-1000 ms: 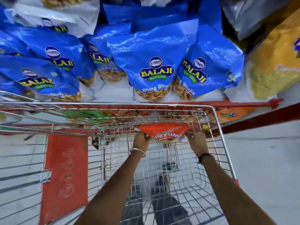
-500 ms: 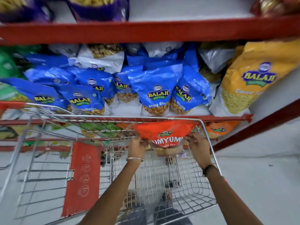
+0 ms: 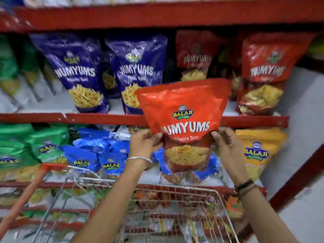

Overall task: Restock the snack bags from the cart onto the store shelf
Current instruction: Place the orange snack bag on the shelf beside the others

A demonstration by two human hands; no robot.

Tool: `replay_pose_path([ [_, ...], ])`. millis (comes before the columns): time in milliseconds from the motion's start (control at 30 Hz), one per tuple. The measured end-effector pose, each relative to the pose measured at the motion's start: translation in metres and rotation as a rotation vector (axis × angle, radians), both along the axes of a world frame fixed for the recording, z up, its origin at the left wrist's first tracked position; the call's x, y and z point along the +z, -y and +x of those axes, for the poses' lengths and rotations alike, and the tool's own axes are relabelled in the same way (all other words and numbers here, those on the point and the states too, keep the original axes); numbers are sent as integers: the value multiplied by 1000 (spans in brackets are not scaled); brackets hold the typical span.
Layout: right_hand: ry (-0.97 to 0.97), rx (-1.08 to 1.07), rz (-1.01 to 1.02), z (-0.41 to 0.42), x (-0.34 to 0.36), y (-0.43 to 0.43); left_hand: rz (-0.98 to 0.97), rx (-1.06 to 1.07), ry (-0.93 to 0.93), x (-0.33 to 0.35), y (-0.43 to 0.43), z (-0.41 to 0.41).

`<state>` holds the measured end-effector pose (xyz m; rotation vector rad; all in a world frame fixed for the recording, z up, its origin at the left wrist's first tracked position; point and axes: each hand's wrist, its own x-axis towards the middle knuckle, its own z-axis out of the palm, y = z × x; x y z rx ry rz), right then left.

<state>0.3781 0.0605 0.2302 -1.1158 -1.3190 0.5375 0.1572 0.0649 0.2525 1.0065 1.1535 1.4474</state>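
I held the orange snack bag (image 3: 184,120) upright in front of the shelving, above the cart (image 3: 175,199) and level with the red front edge of the middle shelf (image 3: 105,118). My left hand (image 3: 143,144) was closed on the bag's left edge, thumb on the printed face and the other fingers behind it. My right hand (image 3: 226,144) was closed on the right edge in the same manner. Both grips sat at mid-height, just above the clear window showing the contents.

Handling properties, judged from appearance:

1. Weight: light. The bag stood upright from two edge pinches without sagging.
2. Stiffness: soft. The upper film was puffed and creased, so it would buckle if pushed from the top.
3. Surface: glossy film, probably slippery. A pinch across the side seams should hold better than flat palms on the face.
4. Contents: thin fried strands, judged brittle. Squeezing the lower half risked crushing them.

Recommended hold: both side seams at mid-height, as held here, with the base left free to seat on the shelf board.

Matching red bags (image 3: 263,72) stood on the middle shelf, to the right of the purple bags (image 3: 77,72). A gap beside them appeared to be the likely slot.
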Motion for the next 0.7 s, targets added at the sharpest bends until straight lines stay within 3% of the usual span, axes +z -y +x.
replay_pose_path([
  [267, -105, -130, 274, 10, 111, -78, 198, 33, 95, 118, -75, 34],
  [700, -168, -196, 100, 43, 73, -210, 213, 140, 50, 71, -207, 86],
])
